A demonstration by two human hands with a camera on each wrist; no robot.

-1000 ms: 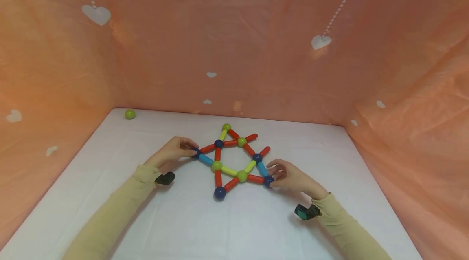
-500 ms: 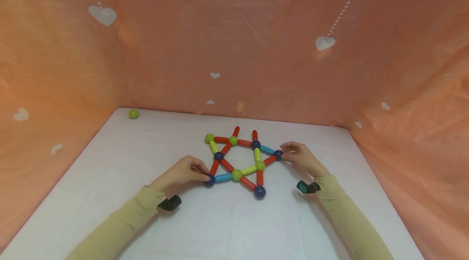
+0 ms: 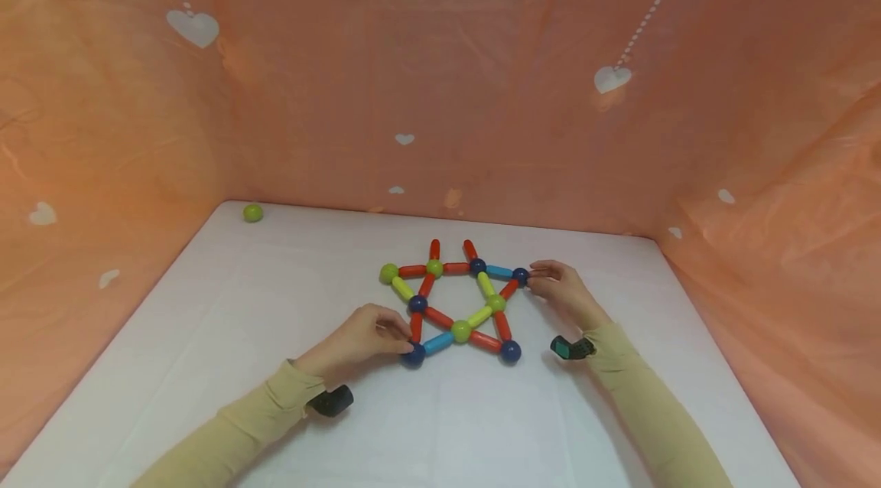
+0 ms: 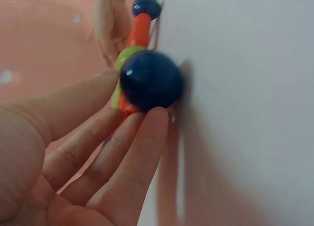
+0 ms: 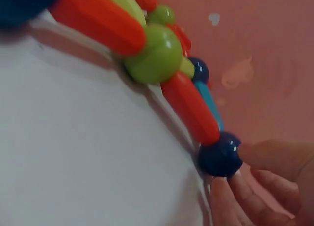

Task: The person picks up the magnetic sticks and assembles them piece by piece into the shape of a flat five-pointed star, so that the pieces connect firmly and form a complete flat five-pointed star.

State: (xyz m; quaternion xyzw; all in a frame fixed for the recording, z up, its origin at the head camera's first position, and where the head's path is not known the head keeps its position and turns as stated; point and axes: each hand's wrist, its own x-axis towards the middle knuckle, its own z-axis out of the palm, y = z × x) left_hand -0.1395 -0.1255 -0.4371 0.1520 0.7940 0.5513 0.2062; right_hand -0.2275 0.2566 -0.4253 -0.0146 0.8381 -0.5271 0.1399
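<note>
A flat star of magnetic rods and balls (image 3: 443,268) lies on the white table, its ring built of red and yellow-green rods with green and dark blue balls. My left hand (image 3: 368,339) pinches the dark blue ball (image 4: 152,81) at the star's front-left point, thumb on one side and fingers on the other. At the right point, my right hand (image 3: 563,291) holds another dark blue ball (image 5: 221,155) between thumb and fingers. Two red rods (image 3: 435,249) stick out at the back, their far ends bare and apart. A third dark blue ball (image 3: 510,352) forms the front-right point.
A loose green ball (image 3: 252,213) sits near the table's back-left corner. Orange cloth (image 3: 440,90) with white hearts hangs behind the table (image 3: 440,427) and at both sides. A dark device is strapped at each wrist.
The whole star has turned counterclockwise on the table. My left hand has come forward and right with its ball, while my right hand has moved back. The two bare rods now point backward.
</note>
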